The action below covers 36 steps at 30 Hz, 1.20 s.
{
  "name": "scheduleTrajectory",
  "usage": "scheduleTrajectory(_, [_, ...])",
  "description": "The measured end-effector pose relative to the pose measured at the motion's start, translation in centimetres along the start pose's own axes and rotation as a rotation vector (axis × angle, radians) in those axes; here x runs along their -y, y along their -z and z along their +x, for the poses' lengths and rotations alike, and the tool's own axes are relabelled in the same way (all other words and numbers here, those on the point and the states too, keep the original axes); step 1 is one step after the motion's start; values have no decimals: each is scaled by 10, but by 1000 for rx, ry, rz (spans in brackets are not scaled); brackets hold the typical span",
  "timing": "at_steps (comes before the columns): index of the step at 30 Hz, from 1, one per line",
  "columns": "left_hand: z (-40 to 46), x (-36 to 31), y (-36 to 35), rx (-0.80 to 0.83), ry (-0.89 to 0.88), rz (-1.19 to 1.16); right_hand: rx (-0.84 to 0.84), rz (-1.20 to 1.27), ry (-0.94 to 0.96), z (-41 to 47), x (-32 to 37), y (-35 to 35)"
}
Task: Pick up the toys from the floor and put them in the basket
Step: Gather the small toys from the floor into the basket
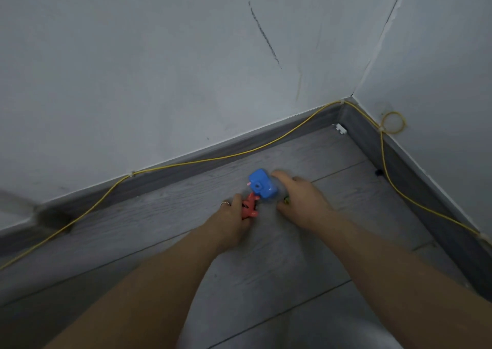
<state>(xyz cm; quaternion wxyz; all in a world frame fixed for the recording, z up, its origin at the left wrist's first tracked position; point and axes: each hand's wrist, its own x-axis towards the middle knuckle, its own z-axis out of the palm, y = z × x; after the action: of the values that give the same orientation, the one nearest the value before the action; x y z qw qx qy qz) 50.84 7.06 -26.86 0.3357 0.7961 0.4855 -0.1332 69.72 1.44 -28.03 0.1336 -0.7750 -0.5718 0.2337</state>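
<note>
Both hands down low on the floor (266,268), near its far right corner. Left hand (234,222) curled round a red toy (250,207), ring (225,203) on one finger. Right hand (302,201) wrapped round a blue toy (261,183), fingers bent over its far side. Blue toy: boxy, bright, plastic-looking, a round detail on its near face and a small pink bit at its left edge. Red toy: coral, spiky limbs poking out past the fingers, exact shape hard to tell through the blur. Just touching, red under the blue one's near left corner. Speck of green (286,201) under the right palm, too hidden to name. Count: two hands, one blue toy, one red toy, one ring, one yellow cable (213,159) along the skirting.
</note>
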Motion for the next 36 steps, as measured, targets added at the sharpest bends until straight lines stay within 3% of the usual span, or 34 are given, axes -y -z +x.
scheduleTrajectory(4, [-37,22,12,-65,7,-70,-3,225,-20,-23,24,-8])
scheduleTrajectory(9, [-94,37,64,-158,-40,-81,-15,762,-143,-43,78,-4])
scheduleTrajectory(15, [-212,86,173,-337,-101,-49,92,1083,128,-85,219,32])
scheduleTrajectory(19, [-310,138,218,-363,-83,-33,289,931,420,-142,317,58])
scheduleTrajectory(22, [-367,173,222,-125,-25,-98,484,776,568,-179,367,66])
scheduleTrajectory(26, [-406,210,214,225,243,-215,631,485,641,-204,396,41])
scheduleTrajectory(28, [-411,216,208,352,278,-73,724,256,674,-208,397,29])
scheduleTrajectory(31, [-407,205,215,365,355,228,697,-71,647,-211,395,31])
scheduleTrajectory(34, [-386,200,208,254,344,280,627,141,509,-200,386,44])
scheduleTrajectory(36, [-370,180,198,323,194,437,500,337,419,-180,371,51])
